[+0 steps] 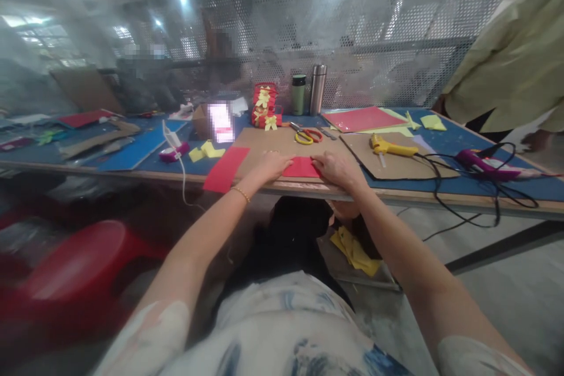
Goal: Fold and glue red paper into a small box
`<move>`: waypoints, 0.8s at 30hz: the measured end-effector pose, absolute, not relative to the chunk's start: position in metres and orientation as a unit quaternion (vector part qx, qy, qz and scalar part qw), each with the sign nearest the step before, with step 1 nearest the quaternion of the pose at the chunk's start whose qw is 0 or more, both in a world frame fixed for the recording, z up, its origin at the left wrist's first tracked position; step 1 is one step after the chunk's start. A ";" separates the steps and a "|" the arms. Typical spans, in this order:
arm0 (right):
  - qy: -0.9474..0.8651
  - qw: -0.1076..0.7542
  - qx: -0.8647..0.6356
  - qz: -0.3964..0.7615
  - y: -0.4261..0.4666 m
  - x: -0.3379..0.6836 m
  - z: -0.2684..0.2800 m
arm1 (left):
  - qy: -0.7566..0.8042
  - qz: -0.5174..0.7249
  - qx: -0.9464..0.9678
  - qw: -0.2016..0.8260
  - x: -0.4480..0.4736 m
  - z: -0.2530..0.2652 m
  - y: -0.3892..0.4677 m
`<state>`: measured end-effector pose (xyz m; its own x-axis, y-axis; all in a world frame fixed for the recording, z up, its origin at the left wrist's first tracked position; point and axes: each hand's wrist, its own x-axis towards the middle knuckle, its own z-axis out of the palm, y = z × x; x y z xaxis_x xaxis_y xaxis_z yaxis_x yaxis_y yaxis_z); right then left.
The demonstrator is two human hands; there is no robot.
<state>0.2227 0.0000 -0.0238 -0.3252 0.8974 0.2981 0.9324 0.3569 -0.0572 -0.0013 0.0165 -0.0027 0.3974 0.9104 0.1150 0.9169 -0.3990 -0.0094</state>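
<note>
A small red paper piece (302, 167) lies at the table's front edge, on a brown cardboard sheet (253, 138), with a faint crease line down its middle. My left hand (274, 165) grips its left end, fingers closed on the paper. At the opposite end, my right hand (338, 169) pinches the paper with curled fingers. Left of my left hand, a larger red sheet (227, 169) hangs slightly over the edge. Scissors with red and yellow handles (308, 136) rest just beyond my hands on the cardboard.
Right: a yellow glue gun (394, 147) on cardboard (379, 169), and a purple glue gun (489, 167) among black cords. Behind: red decorations with yellow bows (264, 107), a green bottle (298, 96), a steel flask (318, 91). Left: a lit phone (220, 122), a red stool (83, 264). A person (506, 59) stands right.
</note>
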 end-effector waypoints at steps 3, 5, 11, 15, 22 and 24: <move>-0.807 0.185 -0.556 -0.069 0.003 0.229 -0.028 | -0.570 -0.114 -0.812 0.052 -0.009 -0.011 0.012; -0.803 0.208 -0.554 -0.072 0.005 0.233 -0.031 | -0.586 -0.160 -0.793 0.045 -0.016 -0.015 0.009; -0.823 0.230 -0.514 -0.075 -0.003 0.241 -0.040 | -0.531 -0.150 -0.833 0.035 -0.028 -0.018 -0.008; -0.829 0.241 -0.497 -0.087 -0.009 0.241 -0.043 | -0.533 -0.161 -0.830 0.034 -0.027 -0.019 -0.016; -0.797 0.289 -0.521 -0.105 -0.007 0.239 -0.047 | -0.530 -0.243 -0.813 0.008 -0.030 -0.023 -0.014; -0.790 0.303 -0.522 -0.106 -0.007 0.239 -0.049 | -0.519 -0.262 -0.813 -0.005 -0.034 -0.026 -0.015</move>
<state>0.2394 -0.0069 -0.0488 -0.2715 0.7600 0.5905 0.8892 0.4329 -0.1483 -0.0336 -0.0153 -0.0260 0.3229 0.8474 0.4214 0.8425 -0.4603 0.2800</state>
